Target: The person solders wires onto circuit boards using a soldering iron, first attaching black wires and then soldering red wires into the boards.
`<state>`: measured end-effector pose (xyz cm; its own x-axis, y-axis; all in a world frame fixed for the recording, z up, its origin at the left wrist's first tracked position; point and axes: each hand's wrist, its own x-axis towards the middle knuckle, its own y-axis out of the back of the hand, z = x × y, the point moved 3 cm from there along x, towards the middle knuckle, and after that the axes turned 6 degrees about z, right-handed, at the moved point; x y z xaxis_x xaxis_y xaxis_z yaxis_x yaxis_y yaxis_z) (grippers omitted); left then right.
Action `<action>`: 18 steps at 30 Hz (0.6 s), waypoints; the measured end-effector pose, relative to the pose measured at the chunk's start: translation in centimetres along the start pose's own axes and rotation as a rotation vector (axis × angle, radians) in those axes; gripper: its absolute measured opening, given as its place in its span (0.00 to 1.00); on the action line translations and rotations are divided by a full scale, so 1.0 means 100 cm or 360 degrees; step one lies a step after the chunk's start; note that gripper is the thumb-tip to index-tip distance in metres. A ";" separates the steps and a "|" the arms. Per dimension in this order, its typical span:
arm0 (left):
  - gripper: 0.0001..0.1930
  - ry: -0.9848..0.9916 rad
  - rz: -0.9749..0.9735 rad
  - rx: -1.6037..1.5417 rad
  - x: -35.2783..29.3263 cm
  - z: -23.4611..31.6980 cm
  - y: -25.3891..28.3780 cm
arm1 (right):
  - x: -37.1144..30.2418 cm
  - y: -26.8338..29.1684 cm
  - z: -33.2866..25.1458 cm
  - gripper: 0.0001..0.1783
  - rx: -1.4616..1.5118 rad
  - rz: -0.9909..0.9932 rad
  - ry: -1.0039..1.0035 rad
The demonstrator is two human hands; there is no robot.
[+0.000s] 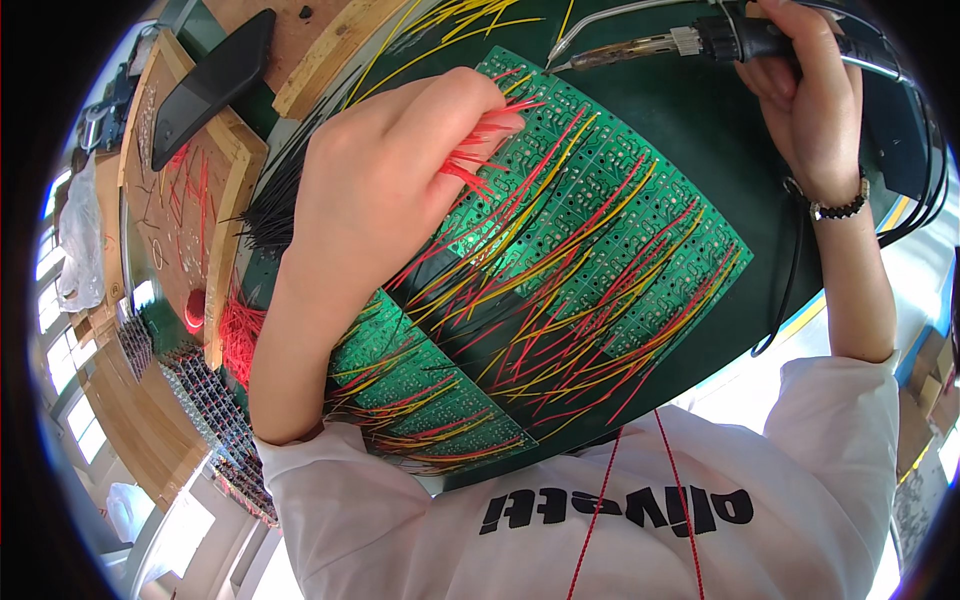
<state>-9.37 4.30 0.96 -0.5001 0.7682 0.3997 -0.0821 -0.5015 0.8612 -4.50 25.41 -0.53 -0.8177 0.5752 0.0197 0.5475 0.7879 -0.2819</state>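
Observation:
My left hand (pixel 385 175) is closed around a bunch of short red wires (pixel 465 170), whose ends fan out between the fingers above the upper left part of a green circuit board panel (pixel 700 235). Rows of red, yellow and black wires stand out from this panel. In my right hand (pixel 815 110) is a soldering iron (pixel 715 40), its tip close to the panel's far edge. A thin bent metal tube (pixel 575 25) runs along the iron and ends beside that tip. Below my left forearm lies a second green panel (pixel 430 385), also bristling with wires.
Dark green matting (pixel 690 125) covers the table. Yellow wires (pixel 470 20) lie at the far side, black wires (pixel 275 200) beside my left wrist. A wooden-edged tray (pixel 235 220) with a black flat object (pixel 215 90) stands left. Black cables (pixel 940 170) hang at right.

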 end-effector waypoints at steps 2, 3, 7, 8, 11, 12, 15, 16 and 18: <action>0.05 0.0041 -0.0003 -0.0030 -0.001 0.001 0.005 | 0.002 0.002 0.004 0.04 -0.0062 0.0023 0.0021; 0.05 0.0027 0.0073 -0.0004 -0.002 0.000 0.010 | 0.004 0.003 0.006 0.04 -0.0128 0.0048 0.0033; 0.05 0.0221 0.0163 0.0110 -0.014 0.004 0.036 | 0.004 0.004 0.000 0.03 -0.0029 -0.0207 0.0006; 0.04 0.0397 0.0155 0.0155 -0.021 0.011 0.047 | 0.003 0.003 -0.001 0.03 -0.0018 -0.0221 0.0005; 0.04 0.0734 0.0129 -0.0636 -0.044 0.019 0.060 | 0.016 0.018 0.010 0.03 -0.0112 -0.0082 0.0085; 0.03 0.0825 0.0044 -0.1022 -0.051 0.025 0.057 | 0.031 0.038 0.030 0.03 0.0547 -0.0195 -0.0241; 0.04 0.1008 -0.0102 -0.1248 -0.070 0.035 0.041 | 0.007 0.012 0.017 0.04 0.0635 -0.0282 -0.0224; 0.07 0.0991 -0.0233 -0.1130 -0.072 0.040 0.042 | -0.004 0.000 0.002 0.05 0.0071 -0.0252 0.0146; 0.08 0.0945 -0.0151 -0.0937 -0.077 0.045 0.041 | 0.002 0.007 0.009 0.05 0.0085 -0.0285 0.0044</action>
<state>-1.96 -1.86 2.83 -0.8253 0.5633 -0.0395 -0.5007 -0.6977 0.5124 -4.44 25.86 -1.55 -0.8958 0.4331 0.1001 0.3828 0.8660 -0.3219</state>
